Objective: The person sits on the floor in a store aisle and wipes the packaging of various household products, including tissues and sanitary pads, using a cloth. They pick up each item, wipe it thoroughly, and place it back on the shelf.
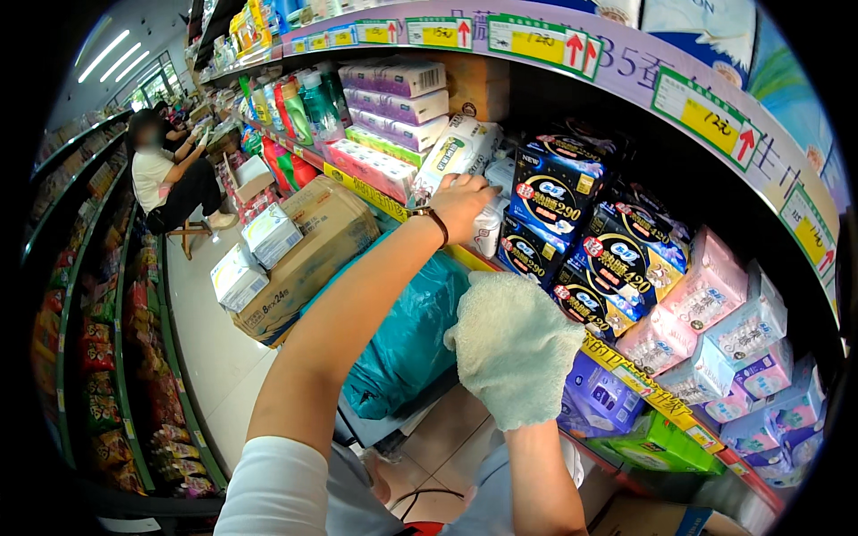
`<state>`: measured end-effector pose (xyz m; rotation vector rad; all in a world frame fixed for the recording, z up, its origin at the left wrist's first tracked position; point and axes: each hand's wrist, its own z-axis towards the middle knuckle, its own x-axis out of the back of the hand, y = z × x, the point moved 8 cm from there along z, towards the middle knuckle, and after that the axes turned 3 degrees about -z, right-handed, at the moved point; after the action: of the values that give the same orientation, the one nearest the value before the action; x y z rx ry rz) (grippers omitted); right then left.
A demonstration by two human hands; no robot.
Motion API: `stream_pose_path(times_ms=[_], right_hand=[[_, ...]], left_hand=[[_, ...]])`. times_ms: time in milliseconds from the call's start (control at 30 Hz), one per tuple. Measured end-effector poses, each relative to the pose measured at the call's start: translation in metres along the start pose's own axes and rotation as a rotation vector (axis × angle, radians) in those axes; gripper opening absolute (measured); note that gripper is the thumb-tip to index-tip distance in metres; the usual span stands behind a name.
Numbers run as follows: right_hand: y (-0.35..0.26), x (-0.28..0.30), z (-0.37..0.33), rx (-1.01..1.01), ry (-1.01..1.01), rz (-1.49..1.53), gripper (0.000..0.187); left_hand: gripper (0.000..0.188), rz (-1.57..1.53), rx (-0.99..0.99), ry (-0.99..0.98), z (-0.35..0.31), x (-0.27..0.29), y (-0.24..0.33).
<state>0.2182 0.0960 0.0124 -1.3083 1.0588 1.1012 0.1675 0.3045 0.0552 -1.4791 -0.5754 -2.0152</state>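
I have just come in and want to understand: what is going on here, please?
A person is at a shop shelf. The left hand is at the white plastic-wrapped packs, beside dark blue sanitary pad packs. The right hand is covered by a pale cloth. A teal plastic bag lies near a cardboard carton with two white packs on top. Farther along the aisle, another person sits.

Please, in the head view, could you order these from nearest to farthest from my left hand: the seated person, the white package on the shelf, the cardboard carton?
1. White package: on the shelf, right at the left hand.
2. Cardboard carton: to the left of the hand.
3. Seated person: far left, well back in the aisle.
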Motion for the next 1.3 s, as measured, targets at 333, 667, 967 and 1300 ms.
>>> stream_pose_path(times_ms=[333, 667, 967, 1300], right_hand=[[-0.017, 0.018, 0.01, 0.145, 0.014, -0.04, 0.04], [-0.034, -0.028, -0.008, 0.584, 0.38, -1.636, 0.021], [0.014, 0.035, 0.006, -0.095, 0.224, -0.368, 0.034], [0.036, 0.045, -0.004, 0.132, 0.32, -0.554, 0.032]], left_hand=[[0.071, -0.025, -0.07, 0.267, -0.034, 0.036, 0.002], [0.089, -0.761, 0.173, 0.218, -0.156, 0.109, 0.071], [0.103, -0.83, 0.055, 0.308, -0.21, 0.102, 0.119], [0.049, -1.832, 0.699, 0.419, -0.251, -0.017, 0.109]])
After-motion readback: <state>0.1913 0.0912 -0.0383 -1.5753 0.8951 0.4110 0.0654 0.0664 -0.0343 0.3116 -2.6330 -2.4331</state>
